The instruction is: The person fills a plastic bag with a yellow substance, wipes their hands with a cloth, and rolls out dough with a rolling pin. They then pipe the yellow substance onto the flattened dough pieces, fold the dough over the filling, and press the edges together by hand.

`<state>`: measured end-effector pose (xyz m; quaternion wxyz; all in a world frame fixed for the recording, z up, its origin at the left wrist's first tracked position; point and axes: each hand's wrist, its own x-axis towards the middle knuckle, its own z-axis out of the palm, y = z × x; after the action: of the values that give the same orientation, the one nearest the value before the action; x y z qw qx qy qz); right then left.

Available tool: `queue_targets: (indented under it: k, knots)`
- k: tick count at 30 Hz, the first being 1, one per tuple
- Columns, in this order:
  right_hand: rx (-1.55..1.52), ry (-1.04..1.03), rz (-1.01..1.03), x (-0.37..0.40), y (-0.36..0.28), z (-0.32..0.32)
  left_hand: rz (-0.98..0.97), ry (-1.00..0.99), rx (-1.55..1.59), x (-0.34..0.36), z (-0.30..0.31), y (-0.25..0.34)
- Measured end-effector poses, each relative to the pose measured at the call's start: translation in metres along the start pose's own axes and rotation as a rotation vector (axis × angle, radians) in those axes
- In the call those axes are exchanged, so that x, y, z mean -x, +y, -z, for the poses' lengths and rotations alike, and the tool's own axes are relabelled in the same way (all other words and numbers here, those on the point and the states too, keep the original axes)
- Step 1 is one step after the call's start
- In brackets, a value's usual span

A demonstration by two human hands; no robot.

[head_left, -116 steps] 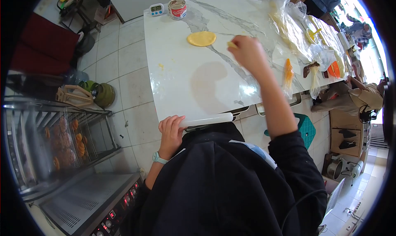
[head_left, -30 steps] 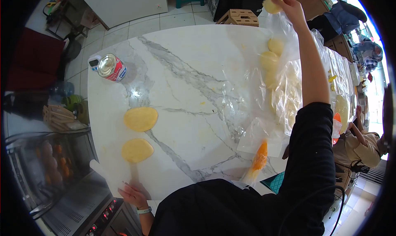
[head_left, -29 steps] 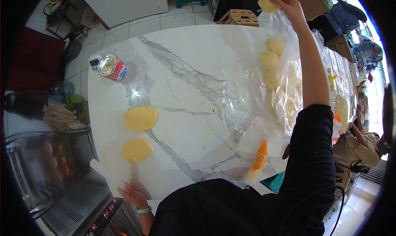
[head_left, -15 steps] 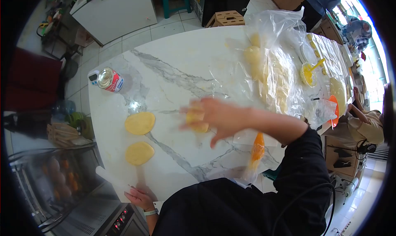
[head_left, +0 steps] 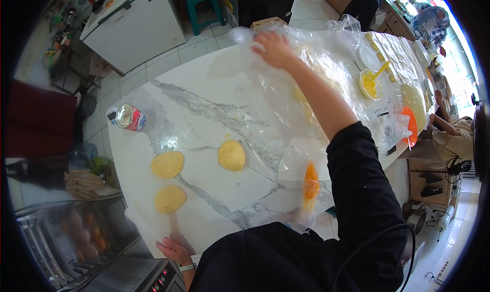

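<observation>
My right hand (head_left: pixel 274 49) reaches to the far edge of the table, fingers closed on a clear plastic sheet (head_left: pixel 275 88). Part of the sheet is blurred beside the fingertips. Beneath the plastic lie pale dough pieces (head_left: pixel 302 97), partly hidden by my forearm. My left hand (head_left: pixel 174 251) rests at the near table edge, fingers stretched out, holding nothing I can see. Two flattened dough rounds, an upper one (head_left: pixel 167 164) and a lower one (head_left: pixel 170 199), lie ahead of it. A thicker dough round (head_left: pixel 231 155) sits alone mid-table.
A can (head_left: pixel 130 117) stands at the left on the marble table (head_left: pixel 204 103). An orange-filled piping bag (head_left: pixel 311 182) lies near my right sleeve. A bowl of yellow filling (head_left: pixel 370 83) is farther right. Another person (head_left: pixel 451 139) works at the right end.
My right hand has moved from over the middle dough round up to the far edge. The plastic is now spread lower and farther left over the dough pieces. The middle round is uncovered by the hand.
</observation>
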<state>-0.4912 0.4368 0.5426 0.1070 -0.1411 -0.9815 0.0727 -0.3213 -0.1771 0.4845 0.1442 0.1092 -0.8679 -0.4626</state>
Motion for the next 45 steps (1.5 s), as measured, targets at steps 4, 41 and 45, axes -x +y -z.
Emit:
queue_targets:
  k: [4,41,45]
  knots:
    - [0.007,-0.198,-0.068,0.014,-0.024,-0.033,-0.036,0.002,-0.078,-0.002,0.002,-0.006]
    - [-0.704,-0.203,0.296,0.28,-0.268,0.053,-0.235,-0.382,0.37,-0.021,0.056,-0.022]
    - [-0.483,-0.175,0.335,0.335,-0.3,0.013,-0.623,-0.724,-0.067,-0.038,0.084,0.017]
